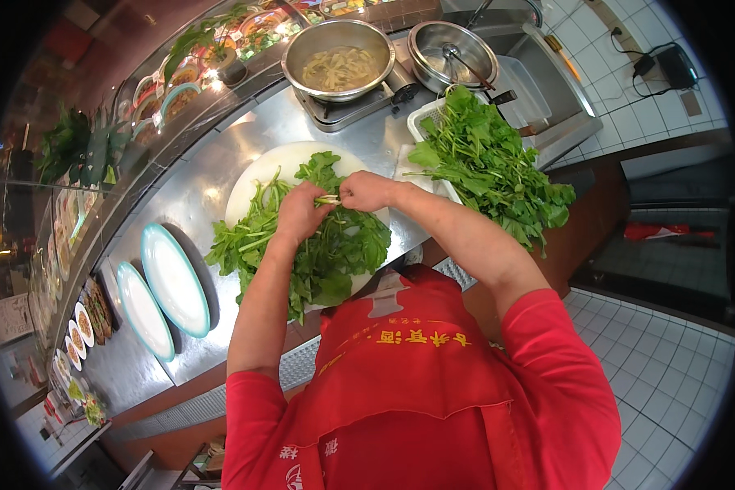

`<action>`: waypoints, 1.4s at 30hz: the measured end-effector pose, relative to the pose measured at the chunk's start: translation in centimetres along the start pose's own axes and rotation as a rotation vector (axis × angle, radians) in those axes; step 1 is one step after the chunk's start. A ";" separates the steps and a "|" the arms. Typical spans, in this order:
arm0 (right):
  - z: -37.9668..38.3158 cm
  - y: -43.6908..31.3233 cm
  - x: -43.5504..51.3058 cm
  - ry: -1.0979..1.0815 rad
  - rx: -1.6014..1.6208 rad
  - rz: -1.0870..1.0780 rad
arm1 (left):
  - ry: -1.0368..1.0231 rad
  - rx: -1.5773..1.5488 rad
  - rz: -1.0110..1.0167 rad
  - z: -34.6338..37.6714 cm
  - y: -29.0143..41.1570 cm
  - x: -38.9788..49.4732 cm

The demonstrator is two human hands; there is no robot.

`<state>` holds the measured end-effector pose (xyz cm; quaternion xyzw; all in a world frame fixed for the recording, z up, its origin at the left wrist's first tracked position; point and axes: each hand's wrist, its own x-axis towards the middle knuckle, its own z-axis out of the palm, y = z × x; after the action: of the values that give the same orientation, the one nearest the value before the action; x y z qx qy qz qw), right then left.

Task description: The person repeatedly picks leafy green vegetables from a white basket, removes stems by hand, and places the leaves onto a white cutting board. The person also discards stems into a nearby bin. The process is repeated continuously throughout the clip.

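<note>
Leafy greens with long pale stems (343, 245) lie heaped over a round white cutting board (251, 177) in front of me. My left hand (300, 211) grips a few stems, their pale root ends pointing right. Close against those ends, my right hand (364, 191) has its fingers closed on the stem tips. Leaves hang below both hands and cover much of the board. More of the same greens (484, 159) overflow a white plastic basket (418, 122) to the right of my right forearm.
Behind the board, a steel pan (338, 58) of liquid and pale pieces sits on a portable gas stove (343, 113). Steel bowls (450, 55) with a ladle stand beside a sink (563, 92). Two oval blue-rimmed plates (174, 278) lie left. A glass display counter (122, 190) curves along the far side.
</note>
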<state>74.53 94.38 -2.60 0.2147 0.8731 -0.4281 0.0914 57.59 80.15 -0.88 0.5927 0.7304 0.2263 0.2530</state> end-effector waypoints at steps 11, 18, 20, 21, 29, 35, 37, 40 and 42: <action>3.8 -1.2 1.0 0.653 1.943 0.403 | 0.184 0.026 -0.018 1.7 -1.3 -0.1; 7.5 -0.7 -10.9 0.325 1.704 0.194 | 0.069 0.353 -0.131 -1.6 5.7 1.0; 9.4 1.2 -17.4 0.261 1.848 0.198 | 0.105 0.456 -0.004 -1.0 7.8 1.9; 10.3 2.5 -20.6 0.254 1.904 0.175 | 0.056 0.317 0.064 -0.2 8.3 3.4; 21.6 11.4 -45.8 1.266 2.225 0.881 | -0.060 -0.774 -0.042 13.6 3.4 26.5; 36.2 16.5 -60.6 1.840 1.800 1.309 | -0.736 -0.999 -0.707 13.5 2.5 40.5; 40.1 18.2 -64.7 1.701 1.469 1.748 | -0.545 -0.721 -0.926 13.2 3.2 42.0; 44.7 21.2 -70.5 2.184 1.484 1.577 | -0.631 -0.640 -1.045 13.4 3.7 42.5; 47.1 22.6 -73.5 1.739 1.098 2.236 | -0.597 -0.578 -1.052 13.3 4.4 42.5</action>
<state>149.13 47.73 -22.38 0.9305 -0.2149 -0.1474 -0.2574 62.21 123.08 -12.69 0.1032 0.7305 0.0856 0.6696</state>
